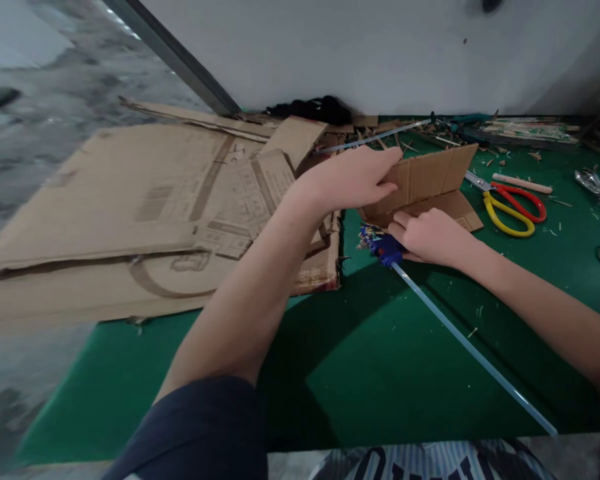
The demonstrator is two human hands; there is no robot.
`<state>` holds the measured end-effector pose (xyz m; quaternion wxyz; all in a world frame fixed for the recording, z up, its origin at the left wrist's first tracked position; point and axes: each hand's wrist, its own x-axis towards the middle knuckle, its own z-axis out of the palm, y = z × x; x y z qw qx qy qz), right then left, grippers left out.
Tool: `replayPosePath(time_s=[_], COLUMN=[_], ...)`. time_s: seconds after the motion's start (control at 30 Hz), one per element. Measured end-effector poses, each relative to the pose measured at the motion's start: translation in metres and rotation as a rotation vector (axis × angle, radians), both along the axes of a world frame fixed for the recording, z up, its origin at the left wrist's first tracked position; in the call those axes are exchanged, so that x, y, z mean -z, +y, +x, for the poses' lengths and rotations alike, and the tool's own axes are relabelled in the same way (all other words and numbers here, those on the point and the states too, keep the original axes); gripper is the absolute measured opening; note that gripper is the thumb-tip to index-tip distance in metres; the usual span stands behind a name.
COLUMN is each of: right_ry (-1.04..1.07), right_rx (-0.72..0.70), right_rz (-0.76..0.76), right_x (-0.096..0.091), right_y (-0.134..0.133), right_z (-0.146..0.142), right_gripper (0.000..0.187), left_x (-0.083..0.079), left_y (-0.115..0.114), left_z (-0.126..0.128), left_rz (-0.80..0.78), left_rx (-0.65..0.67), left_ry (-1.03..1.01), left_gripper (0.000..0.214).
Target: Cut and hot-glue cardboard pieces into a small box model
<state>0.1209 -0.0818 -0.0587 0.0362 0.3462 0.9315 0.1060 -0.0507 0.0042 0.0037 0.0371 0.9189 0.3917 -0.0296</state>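
A small piece of brown cardboard (433, 175), bent along a crease, stands partly upright in front of me. My left hand (353, 177) pinches the left end of its raised flap between thumb and fingers. At the lower flap, my right hand (433, 237) is closed with its fingertips curled on the cardboard near the crease. Just left of that hand is a blue tool (387, 250) with a messy, clogged-looking end; whether the hand touches it I cannot tell. A long translucent rod (473, 347), like a glue stick, runs from it toward the front right.
Large cardboard sheets (145, 193) cover the left of the green table (390, 373) and overhang its edge. Scissors (513, 207) with red and yellow handles, a pale stick (523, 183) and a clear-wrapped item (596, 190) lie right. Scraps and thin sticks (530, 130) line the white wall (380, 60).
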Motion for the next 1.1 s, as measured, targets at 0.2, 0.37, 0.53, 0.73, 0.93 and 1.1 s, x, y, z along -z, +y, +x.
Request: replayPosePath(time_s=[0.2, 0.37, 0.53, 0.73, 0.93, 1.1], right_ry=[0.004, -0.012, -0.007, 0.038, 0.024, -0.018], right_rx=[0.082, 0.175, 0.175, 0.065, 0.114, 0.221], right_rz=[-0.016, -0.067, -0.075, -0.03, -0.004, -0.025], right_x=[-0.001, -0.005, -0.004, -0.004, 0.0, 0.0], right_y=[0.0, -0.001, -0.001, 0.0, 0.005, 0.002], right_z=[0.012, 0.029, 0.042, 0.024, 0.025, 0.064], right_gripper=[0.033, 0.028, 0.022, 0.029, 0.028, 0.021], left_x=[-0.001, -0.001, -0.001, 0.0, 0.0, 0.0], left_y=[0.0, 0.0, -0.001, -0.001, -0.001, -0.001], left_z=[0.001, 0.001, 0.001, 0.0, 0.0, 0.0], left_rz=[0.007, 0.0, -0.005, 0.006, 0.028, 0.017], left_rx=[0.002, -0.001, -0.005, 0.009, 0.018, 0.012], left_ry=[0.017, 0.017, 0.012, 0.013, 0.027, 0.032], left_gripper=[0.028, 0.027, 0.027, 0.026, 0.026, 0.031])
